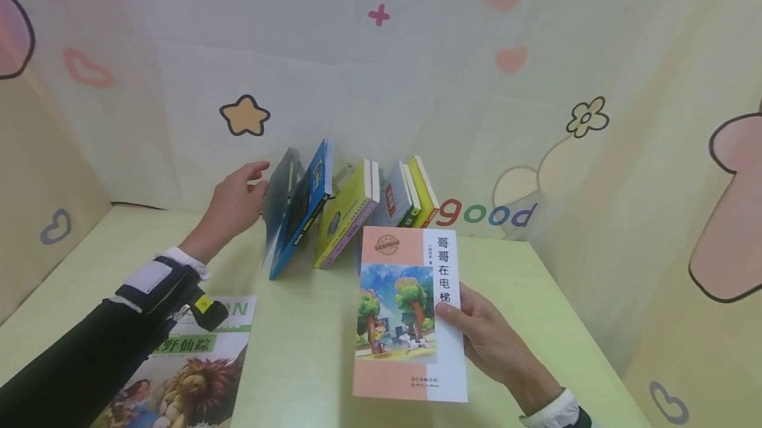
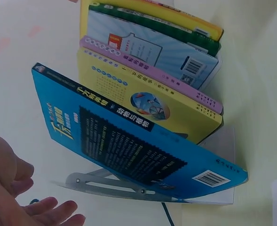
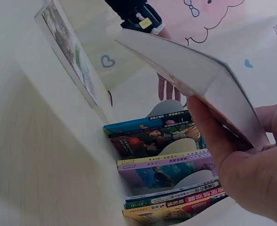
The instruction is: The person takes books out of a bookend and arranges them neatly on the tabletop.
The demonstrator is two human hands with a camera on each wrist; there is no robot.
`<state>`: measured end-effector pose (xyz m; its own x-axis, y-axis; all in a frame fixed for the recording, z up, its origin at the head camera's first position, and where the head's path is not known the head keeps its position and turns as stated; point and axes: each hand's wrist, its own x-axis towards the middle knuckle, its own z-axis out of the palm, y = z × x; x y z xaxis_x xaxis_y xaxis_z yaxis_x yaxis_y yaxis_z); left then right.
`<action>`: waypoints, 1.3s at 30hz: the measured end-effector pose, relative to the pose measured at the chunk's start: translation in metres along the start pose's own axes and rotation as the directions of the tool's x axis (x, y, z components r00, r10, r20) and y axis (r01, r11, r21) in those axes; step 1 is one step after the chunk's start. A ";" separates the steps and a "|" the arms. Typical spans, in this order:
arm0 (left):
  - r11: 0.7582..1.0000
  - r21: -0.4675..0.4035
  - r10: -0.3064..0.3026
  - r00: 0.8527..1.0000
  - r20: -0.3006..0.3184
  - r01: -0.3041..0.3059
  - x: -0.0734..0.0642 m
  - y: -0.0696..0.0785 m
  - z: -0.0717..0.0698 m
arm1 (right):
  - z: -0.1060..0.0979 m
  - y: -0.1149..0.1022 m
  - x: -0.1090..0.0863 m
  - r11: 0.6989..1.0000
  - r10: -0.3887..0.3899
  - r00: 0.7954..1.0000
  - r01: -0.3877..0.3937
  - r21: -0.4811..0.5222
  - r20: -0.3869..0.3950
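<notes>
the table (image 1: 297,362) bears a rack (image 1: 278,200) of leaning books (image 1: 348,216) at its far side. the lion book (image 1: 199,388) lies flat at the left. the pink book (image 1: 395,380) is up in front of the rack, gripped at one edge by the right hand (image 1: 491,342) (thumb on the cover). the left hand (image 1: 235,200), relaxed and unclenched, hovers just beside the rack's left end.

A row of books (image 1: 351,216) leans in a rack (image 1: 276,200) toward the back of the table (image 1: 506,296), a curtain (image 1: 357,90) behind it. The left hand (image 1: 238,193) is just left of the row; nearer, below that forearm (image 1: 89,355) — a flat-lying book (image 1: 202,382). The right hand (image 1: 491,332) holds another book (image 1: 395,312) before the row's right half.
</notes>
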<state>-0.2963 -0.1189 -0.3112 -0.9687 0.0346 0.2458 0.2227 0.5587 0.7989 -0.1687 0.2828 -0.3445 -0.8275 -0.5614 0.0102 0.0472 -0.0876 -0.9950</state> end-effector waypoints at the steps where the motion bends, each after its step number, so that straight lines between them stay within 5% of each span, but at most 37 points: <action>1: 1.000 0.001 -0.004 1.000 0.000 0.004 0.002 -0.001 0.001 | 0.001 0.000 0.000 1.000 -0.004 1.000 0.004 0.003 0.006; 16: 0.998 0.066 0.009 1.000 0.009 -0.009 0.017 -0.005 0.005 | 0.017 0.003 0.008 0.993 0.113 0.993 -0.114 -0.030 -0.021; 39: 0.996 -0.067 -0.064 0.997 0.052 0.067 0.018 -0.012 0.008 | 0.048 0.042 0.031 0.960 0.255 0.965 -0.260 0.104 0.056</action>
<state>-0.3170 -0.1185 -0.3206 -0.9854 0.0421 0.1652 0.1637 0.5033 0.8485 -0.1654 0.2227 -0.3808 -0.7556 -0.6100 -0.2389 0.3190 -0.0241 -0.9475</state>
